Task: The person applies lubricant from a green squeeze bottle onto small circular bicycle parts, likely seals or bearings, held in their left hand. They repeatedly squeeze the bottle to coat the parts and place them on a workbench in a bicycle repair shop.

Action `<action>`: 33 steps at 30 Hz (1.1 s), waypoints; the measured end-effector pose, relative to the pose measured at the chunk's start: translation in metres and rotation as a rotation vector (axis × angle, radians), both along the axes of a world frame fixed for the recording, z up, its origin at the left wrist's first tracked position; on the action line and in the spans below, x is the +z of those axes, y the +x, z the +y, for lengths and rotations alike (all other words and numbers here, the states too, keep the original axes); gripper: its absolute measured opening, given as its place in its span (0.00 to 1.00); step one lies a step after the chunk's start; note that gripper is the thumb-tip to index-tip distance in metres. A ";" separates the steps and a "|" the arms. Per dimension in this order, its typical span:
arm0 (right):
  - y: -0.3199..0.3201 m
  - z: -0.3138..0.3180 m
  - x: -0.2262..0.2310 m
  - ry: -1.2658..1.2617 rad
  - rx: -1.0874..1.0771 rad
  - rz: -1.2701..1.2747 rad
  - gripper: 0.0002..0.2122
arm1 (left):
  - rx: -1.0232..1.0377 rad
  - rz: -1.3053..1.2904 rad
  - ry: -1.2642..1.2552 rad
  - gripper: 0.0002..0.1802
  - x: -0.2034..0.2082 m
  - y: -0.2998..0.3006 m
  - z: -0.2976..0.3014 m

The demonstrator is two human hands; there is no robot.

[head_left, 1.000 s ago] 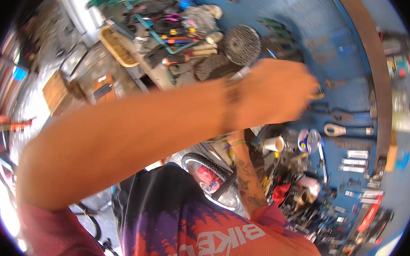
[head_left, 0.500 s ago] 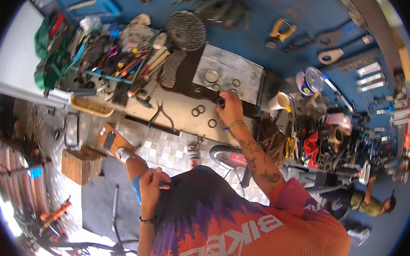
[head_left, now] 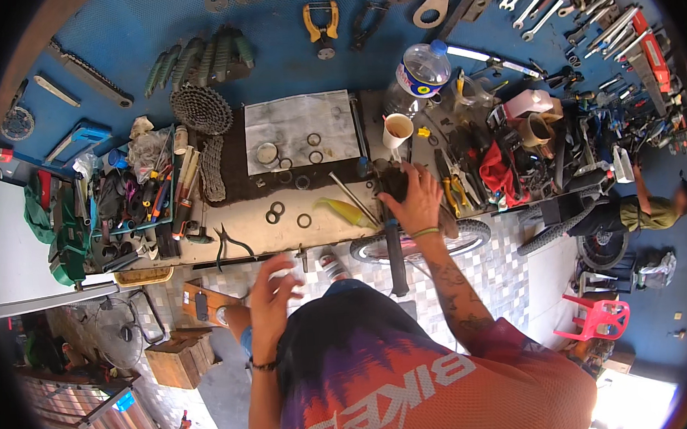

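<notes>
My right hand (head_left: 416,201) reaches over the bench's front edge, fingers spread, touching or just above a dark brown bundle (head_left: 393,183); what lies under the palm is hidden. Just below it, a black-gripped handle (head_left: 395,260) sticks out past the edge. To its left lie a metal rod (head_left: 350,195) and a yellow-green pointed piece (head_left: 345,211). My left hand (head_left: 273,291) is raised in front of the bench, slightly blurred, fingers apart and holding nothing. Several dark rings (head_left: 304,221) lie on the bench and on a stained paper sheet (head_left: 294,111).
Pliers (head_left: 232,245) lie at the front edge. A paper cup (head_left: 397,131) with drink and a plastic bottle (head_left: 423,72) stand behind my right hand. Tool clutter (head_left: 145,179) fills the left end. Below the bench is a bicycle wheel (head_left: 471,238). Another person (head_left: 646,210) is far right.
My right hand has moved right, from the rings beside the paper to the dark bundle. My left hand has risen from my lap, its fingers spreading. The view has turned.
</notes>
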State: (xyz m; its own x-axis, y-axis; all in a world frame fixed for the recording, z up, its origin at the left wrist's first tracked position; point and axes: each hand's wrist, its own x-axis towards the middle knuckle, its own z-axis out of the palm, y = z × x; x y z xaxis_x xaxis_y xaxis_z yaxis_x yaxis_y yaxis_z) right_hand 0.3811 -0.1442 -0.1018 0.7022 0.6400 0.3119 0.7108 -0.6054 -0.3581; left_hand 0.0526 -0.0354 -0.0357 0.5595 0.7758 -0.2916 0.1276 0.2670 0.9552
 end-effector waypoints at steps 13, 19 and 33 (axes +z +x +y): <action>-0.040 -0.064 0.066 0.894 0.097 0.992 0.21 | -0.408 -0.154 0.038 0.24 -0.043 0.234 -0.073; -0.016 -0.087 0.074 0.579 -0.139 0.972 0.14 | -0.501 -0.025 0.417 0.20 -0.056 0.221 -0.079; 0.057 -0.037 0.036 0.278 -0.074 -0.032 0.18 | -0.356 0.169 0.064 0.15 -0.076 0.030 0.000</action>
